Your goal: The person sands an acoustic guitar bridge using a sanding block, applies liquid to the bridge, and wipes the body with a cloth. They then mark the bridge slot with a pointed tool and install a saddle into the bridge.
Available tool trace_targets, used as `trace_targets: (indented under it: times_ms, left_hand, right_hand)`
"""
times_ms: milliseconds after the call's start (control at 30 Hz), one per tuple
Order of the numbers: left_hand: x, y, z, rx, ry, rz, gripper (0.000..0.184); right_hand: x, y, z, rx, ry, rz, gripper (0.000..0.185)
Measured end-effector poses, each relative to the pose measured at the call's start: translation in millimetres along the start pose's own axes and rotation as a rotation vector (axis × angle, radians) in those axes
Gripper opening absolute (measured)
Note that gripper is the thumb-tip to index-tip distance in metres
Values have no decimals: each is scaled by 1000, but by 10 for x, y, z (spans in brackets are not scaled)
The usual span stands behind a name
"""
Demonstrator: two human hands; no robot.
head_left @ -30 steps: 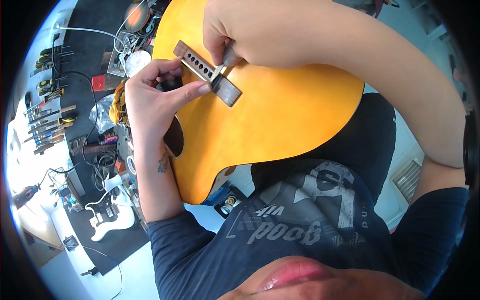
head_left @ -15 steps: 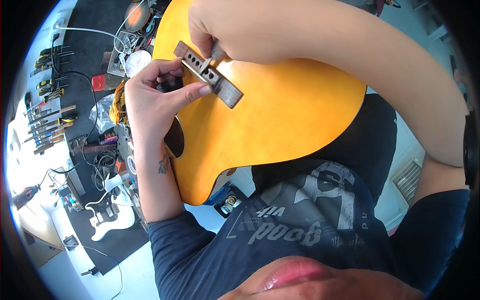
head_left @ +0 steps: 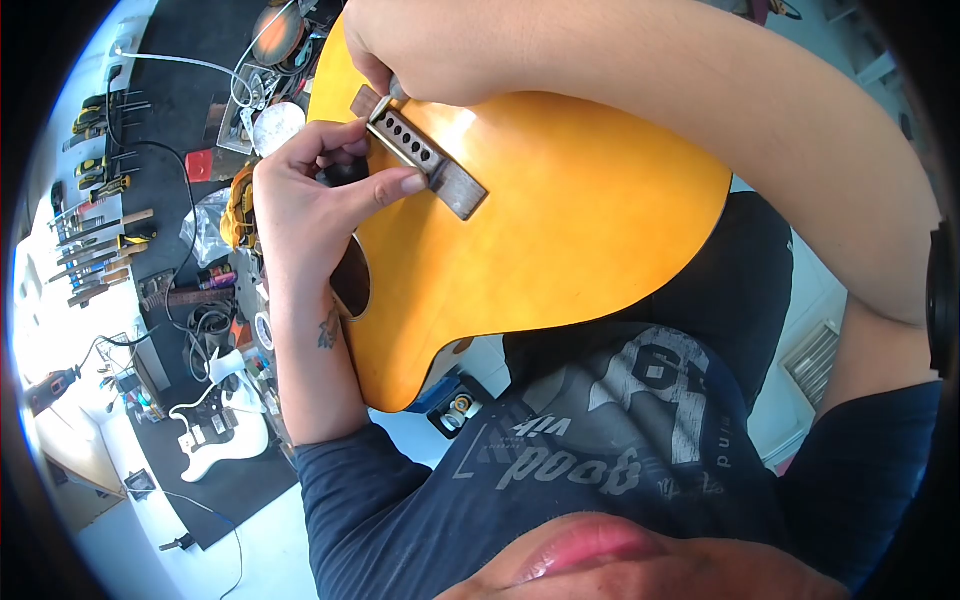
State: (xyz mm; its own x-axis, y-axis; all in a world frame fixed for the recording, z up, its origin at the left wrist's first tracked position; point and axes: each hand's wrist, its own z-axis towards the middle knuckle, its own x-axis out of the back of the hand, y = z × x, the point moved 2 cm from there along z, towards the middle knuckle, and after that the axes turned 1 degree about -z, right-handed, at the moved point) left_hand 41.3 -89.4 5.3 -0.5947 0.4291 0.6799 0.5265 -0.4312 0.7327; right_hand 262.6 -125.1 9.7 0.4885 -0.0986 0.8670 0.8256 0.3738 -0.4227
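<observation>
A yellow-orange acoustic guitar body (head_left: 560, 230) lies across my lap, its dark wooden bridge (head_left: 460, 192) showing a row of several dark holes. At the bridge, my left hand (head_left: 315, 185) has its forefinger at the upper end and its thumb at the lower end of a slim, shiny metal-looking bar (head_left: 398, 146). My right hand (head_left: 420, 55) is closed on a small grey-handled tool (head_left: 398, 90) at the bridge's upper end. Most of that tool is hidden by the hand. Part of the dark sound hole (head_left: 352, 280) shows beside my left wrist.
Along the left, a dark workbench (head_left: 160, 190) carries cables, a parts tray (head_left: 240, 125), a red box (head_left: 199, 165) and a white electric guitar body (head_left: 230, 440). Several screwdrivers and files hang on the wall rack (head_left: 100, 240). A black case (head_left: 460, 405) sits below the guitar's edge.
My right hand has slid up and left along the bridge with the small tool, uncovering the row of holes. My left hand stays nearly in place on the bar.
</observation>
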Motion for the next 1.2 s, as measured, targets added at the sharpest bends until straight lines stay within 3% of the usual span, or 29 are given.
trace_targets:
  times_ms: [267,467,567,700,933,1200]
  left_hand:
    - [-2,3,-7,3,-23,22,53]
    - [5,-36,3,-17,-11,-20,53]
    - [9,-43,-5,-6,-15,-35,53]
    - [5,-50,4,8,-11,-57,55]
    - [3,-74,11,-22,0,-38,56]
    - [-3,-82,6,-13,4,-73,55]
  right_hand:
    - [-13,-62,67,-136,-112,-72,22]
    - [-15,39,-29,41,-43,71,22]
    - [26,24,-88,95,-148,-15,23]
    - [-74,55,-253,52,-97,156,21]
    - [143,-47,-484,120,-207,123,17]
    - [165,-46,-554,17,-166,311,16]
